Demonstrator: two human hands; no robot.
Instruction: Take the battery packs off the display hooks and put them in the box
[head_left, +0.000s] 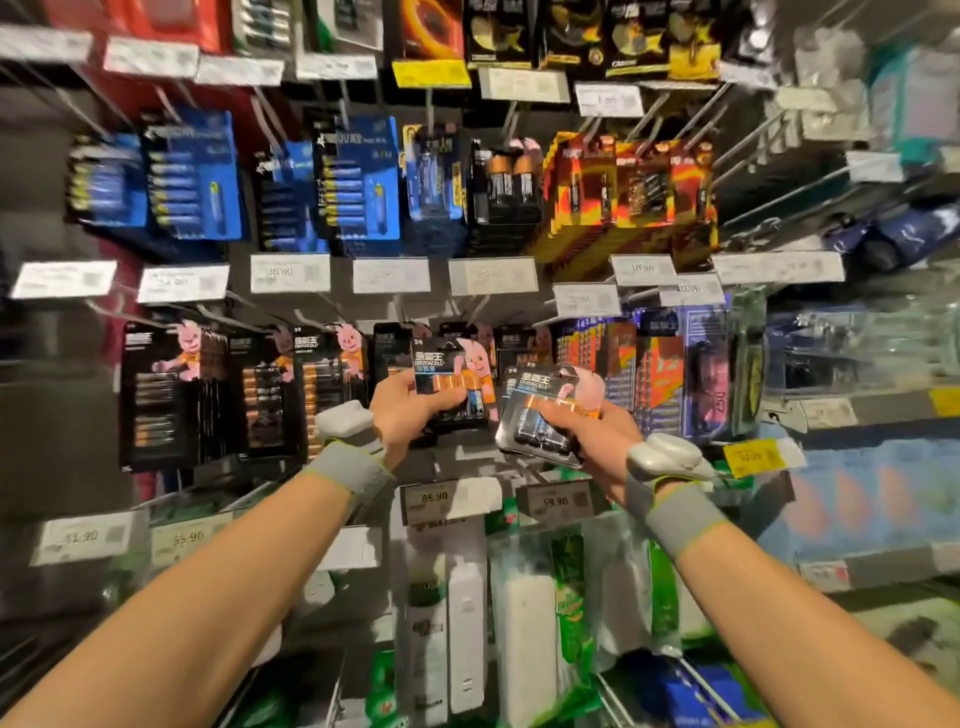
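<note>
At frame centre, left hand (402, 410) and right hand (587, 436) each grip battery packs (545, 415), lifted clear of hooks for boxing.

Black bunny-printed battery packs (171, 395) crowd the hooks; white price tags (291, 273) jut out above. An open gap lies below the left hand (402, 415) and right hand (587, 431).

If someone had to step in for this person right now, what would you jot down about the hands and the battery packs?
The left hand grips one battery pack, upright in front of the display; I cannot tell if it is clear of its hook.
The right hand holds a tilted stack of packs.
Done: those packs are off.
Left: the hanging packs beside them, and boxing everything; the box is out of view.
</note>
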